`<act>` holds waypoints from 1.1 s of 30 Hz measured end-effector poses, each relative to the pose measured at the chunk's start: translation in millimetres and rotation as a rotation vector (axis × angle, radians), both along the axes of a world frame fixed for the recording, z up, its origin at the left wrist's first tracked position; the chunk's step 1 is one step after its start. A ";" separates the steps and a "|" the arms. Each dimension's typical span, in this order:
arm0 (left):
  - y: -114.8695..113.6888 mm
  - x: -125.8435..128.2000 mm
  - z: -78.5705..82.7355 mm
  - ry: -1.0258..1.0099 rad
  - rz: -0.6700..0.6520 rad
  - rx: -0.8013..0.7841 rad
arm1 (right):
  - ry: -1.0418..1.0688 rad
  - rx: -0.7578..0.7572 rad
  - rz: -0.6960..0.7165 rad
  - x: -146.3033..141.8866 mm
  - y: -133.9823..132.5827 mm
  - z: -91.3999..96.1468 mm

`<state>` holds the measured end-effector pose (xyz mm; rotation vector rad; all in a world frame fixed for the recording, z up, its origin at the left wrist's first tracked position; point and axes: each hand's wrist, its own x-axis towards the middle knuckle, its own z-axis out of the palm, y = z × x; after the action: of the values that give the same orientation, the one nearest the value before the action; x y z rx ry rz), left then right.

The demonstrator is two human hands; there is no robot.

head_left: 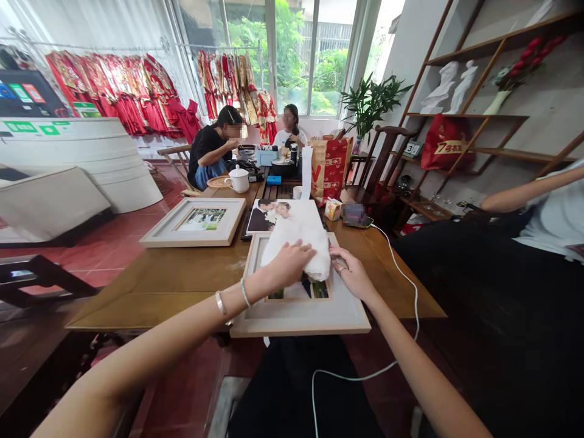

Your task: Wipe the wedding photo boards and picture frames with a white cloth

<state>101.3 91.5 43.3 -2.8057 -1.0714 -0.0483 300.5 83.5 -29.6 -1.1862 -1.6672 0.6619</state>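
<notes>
A pale wooden picture frame [301, 316] lies flat at the near edge of the wooden table [173, 280], overhanging it slightly. A white cloth [298, 237] is draped over its upper part and covers most of the photo. My left hand [287, 264] rests palm down on the cloth, fingers curled into it. My right hand [351, 274] lies on the frame's right side next to the cloth, fingers bent toward the cloth's edge. Bracelets circle my left wrist.
A second framed photo [196, 222] lies at the table's left, a loose photo print [264, 216] behind the cloth. A phone [356, 214] with a white cable [406, 292], a small box [333, 208], a red bag [329, 167] and a teapot [238, 179] stand farther back. Two people sit at the far end; another person sits at the right.
</notes>
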 end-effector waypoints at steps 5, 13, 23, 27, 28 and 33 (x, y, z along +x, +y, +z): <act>-61.7 10.3 3.3 0.012 0.055 -0.072 | 0.060 -0.017 0.012 -0.5 -2.0 -0.1; -134.6 17.3 -0.6 -0.023 -0.208 0.165 | 0.038 0.009 0.096 5.2 1.4 -2.9; -143.1 18.9 -4.7 -0.073 -0.233 0.137 | -0.027 -0.021 0.065 8.2 9.9 -7.0; -135.4 21.2 2.3 -0.053 -0.183 0.040 | -0.020 -0.020 0.068 8.7 8.1 -5.7; -132.7 19.5 4.3 -0.035 -0.160 0.021 | -0.018 -0.018 0.061 8.1 6.5 -5.2; -101.9 1.9 1.9 0.084 0.028 -0.013 | -0.044 -0.012 0.029 3.8 -0.3 -2.7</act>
<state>103.2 -10.4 45.2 -2.7767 -1.0949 0.0787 304.3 83.1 -32.3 -1.1944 -1.7220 0.6695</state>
